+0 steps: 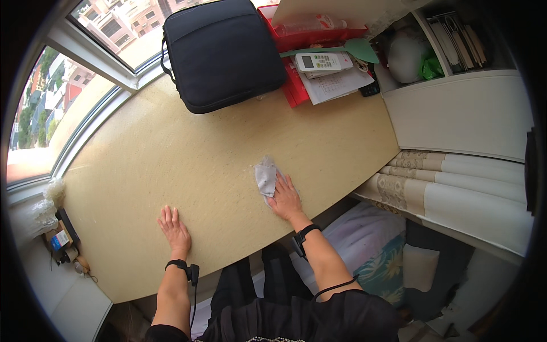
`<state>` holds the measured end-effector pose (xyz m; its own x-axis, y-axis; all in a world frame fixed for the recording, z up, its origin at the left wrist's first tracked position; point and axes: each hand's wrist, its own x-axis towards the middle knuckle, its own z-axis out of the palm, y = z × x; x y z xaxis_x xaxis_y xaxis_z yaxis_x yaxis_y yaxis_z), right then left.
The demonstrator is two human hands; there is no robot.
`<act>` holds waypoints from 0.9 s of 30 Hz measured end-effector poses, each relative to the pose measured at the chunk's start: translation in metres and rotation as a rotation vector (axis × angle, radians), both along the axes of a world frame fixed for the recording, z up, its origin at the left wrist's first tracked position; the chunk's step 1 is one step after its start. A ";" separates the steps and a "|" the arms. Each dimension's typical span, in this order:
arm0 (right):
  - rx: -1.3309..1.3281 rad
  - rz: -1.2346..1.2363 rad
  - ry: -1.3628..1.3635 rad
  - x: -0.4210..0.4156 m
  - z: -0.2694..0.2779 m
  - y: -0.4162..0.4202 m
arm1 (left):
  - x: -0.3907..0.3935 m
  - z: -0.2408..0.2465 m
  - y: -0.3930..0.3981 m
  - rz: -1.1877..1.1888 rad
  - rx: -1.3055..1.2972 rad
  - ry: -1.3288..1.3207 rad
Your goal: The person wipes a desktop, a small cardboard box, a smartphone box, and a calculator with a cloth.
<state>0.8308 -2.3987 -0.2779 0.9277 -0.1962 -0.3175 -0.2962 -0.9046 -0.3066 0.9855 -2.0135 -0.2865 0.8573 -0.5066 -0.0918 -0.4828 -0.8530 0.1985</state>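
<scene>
My right hand (285, 200) lies on a folded pale grey cloth (267, 178), pressing it against the beige surface of a wide sill or table (205, 162). The thumb is at the cloth's lower edge, and part of the cloth is hidden under the palm and fingers. Flat on the same surface, to the left and nearer my body, rests my left hand (174, 231) with nothing in it and its fingers slightly apart. Each wrist wears a black strap with a small device.
Beyond my hands stands a black zippered case (224, 53). Beside it are a red box (295, 40), a green spatula-like utensil (361, 49), a white remote control (322, 62) and papers (335, 85). Windows border the left; a curtain (461, 188) hangs right. Small items (62, 239) sit at the left end.
</scene>
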 end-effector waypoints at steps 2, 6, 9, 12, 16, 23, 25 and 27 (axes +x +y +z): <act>-0.046 -0.115 -0.095 -0.015 -0.007 -0.030 | -0.001 -0.003 -0.004 0.041 0.006 0.021; -0.131 -0.242 -0.151 -0.027 -0.016 -0.107 | -0.010 0.000 -0.043 0.240 -0.074 0.055; -0.197 -0.309 -0.219 -0.023 -0.026 -0.172 | -0.014 0.011 -0.112 0.212 -0.003 0.052; -0.258 -0.328 -0.330 -0.010 -0.025 -0.249 | -0.020 0.022 -0.215 0.106 -0.062 0.137; -0.207 -0.266 -0.329 -0.011 -0.018 -0.330 | -0.039 0.036 -0.361 -0.090 -0.215 0.179; -0.234 -0.336 -0.376 -0.064 -0.019 -0.432 | -0.068 0.043 -0.605 -0.208 -0.530 0.380; -0.250 -0.353 -0.339 -0.087 -0.023 -0.455 | -0.064 0.044 -0.669 -0.072 -0.624 0.607; -0.250 -0.350 -0.356 -0.101 -0.022 -0.471 | -0.057 0.029 -0.725 0.092 -0.756 0.731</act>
<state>0.7298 -2.8696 -0.3001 0.8349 -0.5412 0.0999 -0.5096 -0.8288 -0.2312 0.9282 -2.7383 -0.2574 0.7587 -0.5837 -0.2892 0.0292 -0.4130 0.9103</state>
